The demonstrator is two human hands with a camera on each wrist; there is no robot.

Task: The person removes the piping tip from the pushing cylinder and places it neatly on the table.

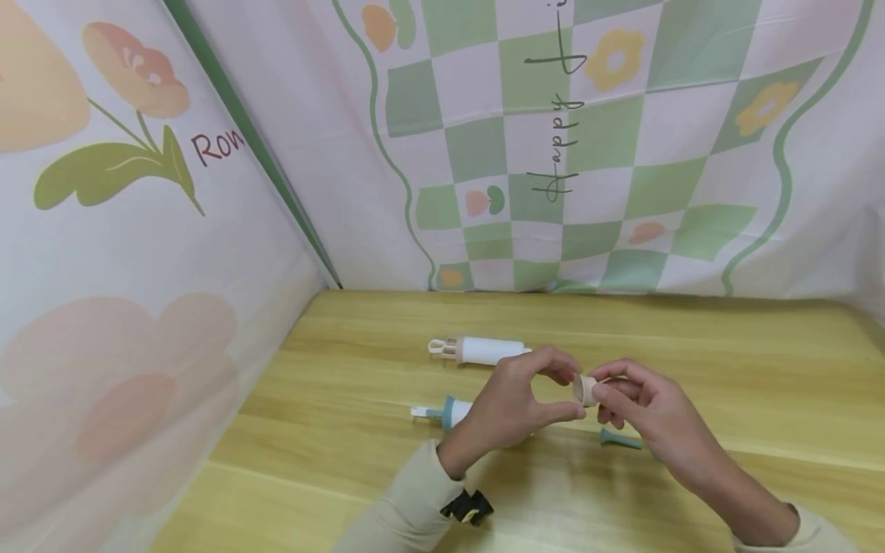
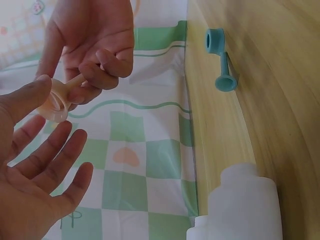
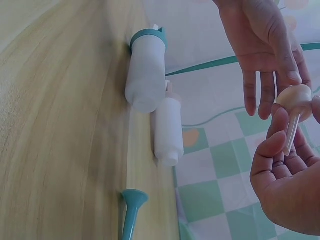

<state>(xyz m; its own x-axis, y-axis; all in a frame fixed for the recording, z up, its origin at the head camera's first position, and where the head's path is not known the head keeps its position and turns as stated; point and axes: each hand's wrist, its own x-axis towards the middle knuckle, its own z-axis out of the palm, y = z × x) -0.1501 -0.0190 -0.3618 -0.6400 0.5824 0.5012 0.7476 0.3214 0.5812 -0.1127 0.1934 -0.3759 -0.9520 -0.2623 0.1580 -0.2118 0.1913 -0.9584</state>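
Note:
My right hand (image 1: 646,403) pinches a cream plastic ring with a stem (image 1: 585,390), its fingers curled round the stem in the right wrist view. My left hand (image 1: 515,395) faces it from the other side. The left thumb touches the ring's rim in the left wrist view; the other fingers (image 2: 67,150) are spread beside it. On the table lies a teal ring-and-stem piece (image 2: 216,41) with a flared end, partly covered by the right hand in the head view. A white bottle with a teal collar (image 3: 147,65) lies behind the left hand.
Farther back lies another white bottle with a beige collar (image 1: 491,350). The wooden table (image 1: 332,430) meets a checked cloth (image 1: 477,146) at its back and a flower-printed cloth (image 1: 138,261) at its left.

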